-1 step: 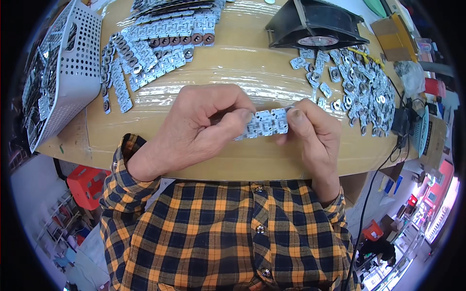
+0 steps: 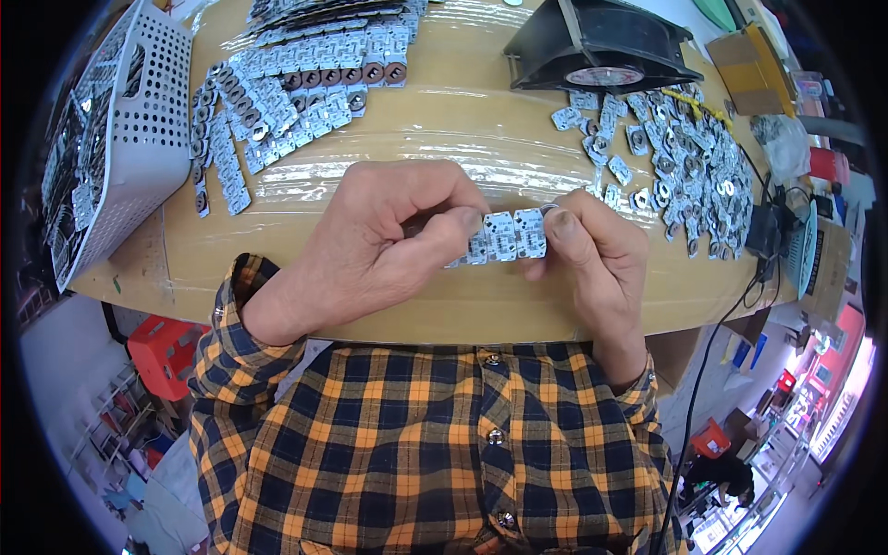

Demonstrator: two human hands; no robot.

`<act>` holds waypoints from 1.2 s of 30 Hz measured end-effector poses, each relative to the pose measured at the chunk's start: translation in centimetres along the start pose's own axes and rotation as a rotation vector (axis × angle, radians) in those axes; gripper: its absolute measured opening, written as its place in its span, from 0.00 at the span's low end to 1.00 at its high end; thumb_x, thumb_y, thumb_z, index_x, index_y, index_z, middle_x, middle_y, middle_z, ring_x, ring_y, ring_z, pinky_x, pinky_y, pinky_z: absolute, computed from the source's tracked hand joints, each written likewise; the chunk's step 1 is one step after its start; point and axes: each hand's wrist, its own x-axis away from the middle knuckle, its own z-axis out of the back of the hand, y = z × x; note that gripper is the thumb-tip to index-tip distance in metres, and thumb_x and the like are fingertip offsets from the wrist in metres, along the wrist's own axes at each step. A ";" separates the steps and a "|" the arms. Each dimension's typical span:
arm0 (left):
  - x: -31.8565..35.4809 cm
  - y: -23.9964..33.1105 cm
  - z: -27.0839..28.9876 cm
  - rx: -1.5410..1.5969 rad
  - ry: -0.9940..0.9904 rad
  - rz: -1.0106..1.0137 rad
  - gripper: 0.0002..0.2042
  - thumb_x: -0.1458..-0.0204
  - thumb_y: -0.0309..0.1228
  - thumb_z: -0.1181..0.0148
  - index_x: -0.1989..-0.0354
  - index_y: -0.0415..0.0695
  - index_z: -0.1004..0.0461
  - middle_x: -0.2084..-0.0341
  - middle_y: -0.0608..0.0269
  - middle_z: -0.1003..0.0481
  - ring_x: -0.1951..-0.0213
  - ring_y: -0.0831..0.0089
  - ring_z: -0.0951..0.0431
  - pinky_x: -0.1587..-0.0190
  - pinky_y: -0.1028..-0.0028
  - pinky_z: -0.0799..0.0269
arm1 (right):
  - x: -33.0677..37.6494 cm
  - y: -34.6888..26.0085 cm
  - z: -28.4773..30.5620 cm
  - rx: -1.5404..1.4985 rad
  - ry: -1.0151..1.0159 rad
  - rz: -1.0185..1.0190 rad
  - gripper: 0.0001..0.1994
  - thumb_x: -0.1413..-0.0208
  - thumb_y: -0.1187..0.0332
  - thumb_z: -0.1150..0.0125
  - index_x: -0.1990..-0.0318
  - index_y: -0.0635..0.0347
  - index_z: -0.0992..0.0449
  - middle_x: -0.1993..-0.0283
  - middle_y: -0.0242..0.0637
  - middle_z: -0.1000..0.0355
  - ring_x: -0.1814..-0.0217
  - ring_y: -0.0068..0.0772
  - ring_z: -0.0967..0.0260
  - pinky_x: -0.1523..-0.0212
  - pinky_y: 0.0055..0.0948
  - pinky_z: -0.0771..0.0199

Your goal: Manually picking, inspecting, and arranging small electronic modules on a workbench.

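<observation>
Over the edge of a yellow worktable [image 2: 444, 120], a worker's left hand [image 2: 370, 245] and right hand [image 2: 592, 254] meet, each pinching one end of a short strip of small white circuit boards [image 2: 504, 236] held just above the tabletop. Nothing has shifted from the instant before: the strip is whole, the grip unchanged. Uncut strips [image 2: 296, 83] lie far left beside a white basket [image 2: 120, 139]; loose pieces [image 2: 684, 157] spread right, near a black fan [image 2: 601, 51].

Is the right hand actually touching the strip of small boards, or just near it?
Touching. The head view shows the right hand pinching one end of the white strip of small boards between thumb and fingers, while the left hand pinches the other end.
</observation>
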 end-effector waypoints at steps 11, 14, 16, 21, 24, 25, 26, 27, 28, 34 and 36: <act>-1.6 0.5 -0.7 0.160 -0.080 0.054 0.04 0.48 0.24 0.39 0.67 0.37 0.23 0.79 0.69 0.25 0.76 0.87 0.30 0.73 0.83 0.36 | 0.5 1.0 2.1 -0.154 -0.106 -0.008 0.13 0.34 0.69 0.50 0.70 0.66 0.27 0.77 0.29 0.30 0.78 0.14 0.35 0.76 0.15 0.34; -2.1 1.0 0.1 0.078 -0.121 0.004 0.04 0.48 0.23 0.38 0.66 0.36 0.23 0.78 0.67 0.24 0.75 0.86 0.28 0.72 0.82 0.34 | 0.6 1.0 2.7 -0.130 -0.138 -0.019 0.13 0.34 0.69 0.50 0.71 0.66 0.27 0.77 0.29 0.31 0.77 0.15 0.35 0.77 0.16 0.35; -2.3 1.1 0.4 0.000 -0.160 0.016 0.05 0.49 0.23 0.36 0.65 0.36 0.22 0.76 0.66 0.23 0.74 0.84 0.27 0.71 0.82 0.33 | 0.5 0.7 2.8 -0.098 -0.136 -0.015 0.13 0.34 0.69 0.50 0.71 0.66 0.27 0.77 0.29 0.31 0.78 0.15 0.35 0.77 0.16 0.36; -2.7 1.1 0.6 -0.023 -0.197 -0.082 0.04 0.50 0.21 0.37 0.67 0.37 0.23 0.76 0.64 0.23 0.73 0.81 0.25 0.68 0.81 0.31 | 0.4 0.5 2.6 -0.002 -0.163 -0.010 0.14 0.34 0.68 0.49 0.73 0.66 0.28 0.79 0.30 0.31 0.79 0.16 0.35 0.78 0.17 0.36; -3.0 1.1 0.3 -0.012 -0.166 -0.131 0.03 0.50 0.22 0.37 0.67 0.37 0.23 0.76 0.64 0.23 0.73 0.81 0.25 0.69 0.80 0.31 | 0.4 0.4 2.7 0.005 -0.120 0.044 0.14 0.35 0.68 0.48 0.73 0.66 0.28 0.80 0.30 0.31 0.81 0.16 0.35 0.79 0.18 0.36; -3.2 1.1 0.4 -0.012 -0.167 -0.132 0.03 0.50 0.22 0.37 0.67 0.37 0.23 0.76 0.64 0.23 0.73 0.81 0.25 0.69 0.80 0.31 | 0.5 0.4 2.9 0.022 -0.105 0.051 0.16 0.35 0.66 0.49 0.72 0.67 0.28 0.79 0.31 0.31 0.81 0.17 0.36 0.79 0.18 0.37; -3.3 1.2 0.4 -0.021 -0.172 -0.140 0.04 0.50 0.22 0.37 0.67 0.37 0.23 0.76 0.63 0.23 0.73 0.80 0.25 0.69 0.80 0.31 | 0.5 0.3 3.1 0.039 -0.089 0.058 0.17 0.34 0.63 0.51 0.72 0.67 0.28 0.79 0.32 0.31 0.81 0.18 0.37 0.79 0.18 0.38; -3.5 1.3 0.5 -0.029 -0.178 -0.148 0.04 0.50 0.22 0.36 0.67 0.37 0.23 0.76 0.63 0.23 0.73 0.80 0.25 0.69 0.80 0.31 | 0.5 0.3 3.1 0.040 -0.087 0.058 0.17 0.34 0.63 0.51 0.72 0.67 0.28 0.79 0.32 0.31 0.81 0.18 0.37 0.79 0.18 0.38; -3.5 1.4 0.5 -0.029 -0.181 -0.148 0.04 0.50 0.22 0.36 0.67 0.37 0.23 0.76 0.63 0.23 0.73 0.80 0.25 0.69 0.80 0.31 | 0.5 0.3 3.1 0.015 -0.096 0.060 0.15 0.35 0.66 0.49 0.72 0.67 0.28 0.80 0.31 0.31 0.81 0.18 0.36 0.79 0.19 0.38; -3.7 1.1 0.2 -0.131 -0.241 -0.134 0.05 0.51 0.22 0.36 0.67 0.36 0.23 0.75 0.61 0.23 0.73 0.78 0.24 0.69 0.78 0.30 | 0.4 0.5 2.7 0.116 -0.082 0.054 0.12 0.37 0.70 0.46 0.72 0.65 0.27 0.81 0.30 0.33 0.82 0.20 0.35 0.80 0.22 0.38; -3.5 0.4 -0.5 -0.092 -0.154 -0.168 0.06 0.50 0.22 0.37 0.65 0.36 0.23 0.76 0.61 0.23 0.72 0.77 0.23 0.69 0.78 0.30 | 0.3 0.8 2.7 0.132 -0.078 0.082 0.11 0.37 0.70 0.45 0.72 0.65 0.27 0.81 0.31 0.34 0.83 0.21 0.36 0.80 0.23 0.39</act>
